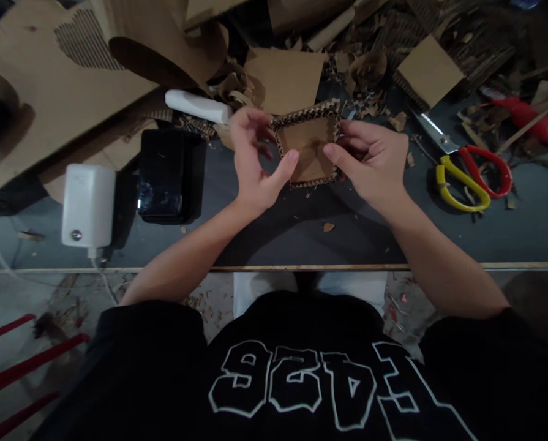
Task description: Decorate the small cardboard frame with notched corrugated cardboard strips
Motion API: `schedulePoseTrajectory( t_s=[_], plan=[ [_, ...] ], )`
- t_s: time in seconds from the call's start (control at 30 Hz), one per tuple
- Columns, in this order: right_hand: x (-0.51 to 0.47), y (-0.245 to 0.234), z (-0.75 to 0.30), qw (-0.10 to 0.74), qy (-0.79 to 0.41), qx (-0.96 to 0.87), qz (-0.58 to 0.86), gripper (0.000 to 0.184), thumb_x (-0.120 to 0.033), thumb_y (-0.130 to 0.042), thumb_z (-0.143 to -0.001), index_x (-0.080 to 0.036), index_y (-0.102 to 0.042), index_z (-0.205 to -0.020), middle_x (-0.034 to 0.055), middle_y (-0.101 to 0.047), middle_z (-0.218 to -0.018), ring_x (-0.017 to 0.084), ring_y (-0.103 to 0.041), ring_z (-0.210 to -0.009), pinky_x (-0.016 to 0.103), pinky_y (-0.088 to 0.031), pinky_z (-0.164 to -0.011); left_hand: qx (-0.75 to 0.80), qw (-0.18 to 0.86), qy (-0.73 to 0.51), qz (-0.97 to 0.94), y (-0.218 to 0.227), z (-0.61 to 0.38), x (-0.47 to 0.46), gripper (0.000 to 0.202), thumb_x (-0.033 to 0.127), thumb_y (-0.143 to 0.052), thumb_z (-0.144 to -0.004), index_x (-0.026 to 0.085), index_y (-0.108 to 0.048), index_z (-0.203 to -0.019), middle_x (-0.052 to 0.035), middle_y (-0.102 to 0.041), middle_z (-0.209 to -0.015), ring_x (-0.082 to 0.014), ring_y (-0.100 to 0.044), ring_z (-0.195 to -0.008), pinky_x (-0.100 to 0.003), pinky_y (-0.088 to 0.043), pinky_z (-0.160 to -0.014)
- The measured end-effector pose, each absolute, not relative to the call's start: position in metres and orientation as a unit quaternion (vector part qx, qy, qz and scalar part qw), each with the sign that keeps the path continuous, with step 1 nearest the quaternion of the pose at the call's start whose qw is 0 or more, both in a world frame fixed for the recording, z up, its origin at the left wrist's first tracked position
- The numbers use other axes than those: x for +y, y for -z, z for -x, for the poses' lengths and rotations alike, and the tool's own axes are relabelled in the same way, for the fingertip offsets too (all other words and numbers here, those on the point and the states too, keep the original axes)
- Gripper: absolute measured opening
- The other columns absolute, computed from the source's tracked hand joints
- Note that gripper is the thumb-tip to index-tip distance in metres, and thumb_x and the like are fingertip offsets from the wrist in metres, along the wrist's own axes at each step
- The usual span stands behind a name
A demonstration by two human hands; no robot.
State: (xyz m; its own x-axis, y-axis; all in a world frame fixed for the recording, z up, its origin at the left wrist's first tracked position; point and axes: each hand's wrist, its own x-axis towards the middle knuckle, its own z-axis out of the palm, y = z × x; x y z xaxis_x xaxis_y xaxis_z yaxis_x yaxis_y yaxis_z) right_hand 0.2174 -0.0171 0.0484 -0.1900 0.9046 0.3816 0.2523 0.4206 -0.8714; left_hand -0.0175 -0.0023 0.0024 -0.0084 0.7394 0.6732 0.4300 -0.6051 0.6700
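Note:
Between my hands is a small cardboard tray (311,139), its low walls showing corrugated edges around a flat brown bottom. My left hand (258,162) grips its left side, thumb over the near left rim and fingers curled behind the far left corner. On the right side, my right hand (370,156) pinches the wall, with the thumb inside and the other fingers partly hidden outside. The tray is held above the dark tabletop, tilted toward me. Just behind it lies a flat cardboard piece (285,79), and a white stick (198,107) is close to my left fingers.
Scissors (461,165) with red and yellow handles lie at right, near a red-handled tool (531,119) and a cardboard square (430,72). A black box-shaped object (162,174) and a cabled white power bank (89,205) stand at left. Cardboard scraps (370,67) cover the back.

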Motion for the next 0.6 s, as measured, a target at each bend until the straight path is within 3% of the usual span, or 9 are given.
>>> schedulePoseTrajectory(
  t_s=[0.07, 0.13, 0.2, 0.27, 0.6],
  plan=[
    [-0.018, -0.051, -0.217, 0.476, -0.345, -0.698, 0.409, 0.061, -0.079, -0.078, -0.092, -0.027, -0.085, -0.122, 0.0006, -0.085, -0.098, 0.029, -0.084, -0.102, 0.043, -0.074, -0.086, 0.381, 0.023, -0.607, -0.697, -0.01, 0.023, 0.001, 0.074, 0.081, -0.073, -0.09, 0.035, -0.052, -0.144, -0.0106, -0.062, -0.128, -0.024, -0.066, -0.101, -0.039, -0.056, -0.079],
    [-0.019, -0.049, -0.216, 0.466, -0.353, -0.706, 0.4, 0.059, -0.077, -0.082, -0.088, -0.027, -0.086, -0.12, 0.0015, -0.087, -0.105, 0.03, -0.084, -0.106, 0.045, -0.074, -0.089, 0.366, -0.034, -0.587, -0.721, -0.017, 0.026, 0.001, 0.061, 0.068, -0.079, -0.091, 0.034, -0.063, -0.139, -0.012, -0.063, -0.125, -0.0276, -0.063, -0.107, -0.045, -0.057, -0.092],
    [-0.021, -0.047, -0.215, 0.456, -0.354, -0.713, 0.398, 0.055, -0.071, -0.088, -0.085, -0.028, -0.087, -0.118, 0.002, -0.087, -0.108, 0.031, -0.085, -0.106, 0.047, -0.073, -0.094, 0.406, -0.007, -0.544, -0.734, -0.021, 0.025, -0.003, 0.047, 0.066, -0.076, -0.094, 0.034, -0.069, -0.128, -0.012, -0.065, -0.122, -0.0316, -0.064, -0.117, -0.054, -0.054, -0.11],
    [-0.023, -0.047, -0.213, 0.448, -0.351, -0.717, 0.403, 0.048, -0.064, -0.09, -0.085, -0.028, -0.088, -0.116, 0.0021, -0.087, -0.108, 0.031, -0.085, -0.105, 0.048, -0.072, -0.098, 0.459, 0.04, -0.514, -0.724, -0.023, 0.022, -0.008, 0.04, 0.068, -0.071, -0.096, 0.034, -0.071, -0.119, -0.0113, -0.068, -0.12, -0.0334, -0.066, -0.12, -0.057, -0.052, -0.116],
    [-0.03, -0.05, -0.21, 0.43, -0.34, -0.73, 0.409, 0.038, -0.052, -0.088, -0.087, -0.028, -0.088, -0.116, 0.0016, -0.087, -0.102, 0.029, -0.085, -0.099, 0.045, -0.072, -0.094, 0.464, 0.071, -0.514, -0.718, -0.027, 0.016, -0.016, 0.043, 0.071, -0.063, -0.102, 0.029, -0.071, -0.105, -0.0105, -0.071, -0.112, -0.0276, -0.07, -0.113, -0.052, -0.059, -0.111]
  ],
)
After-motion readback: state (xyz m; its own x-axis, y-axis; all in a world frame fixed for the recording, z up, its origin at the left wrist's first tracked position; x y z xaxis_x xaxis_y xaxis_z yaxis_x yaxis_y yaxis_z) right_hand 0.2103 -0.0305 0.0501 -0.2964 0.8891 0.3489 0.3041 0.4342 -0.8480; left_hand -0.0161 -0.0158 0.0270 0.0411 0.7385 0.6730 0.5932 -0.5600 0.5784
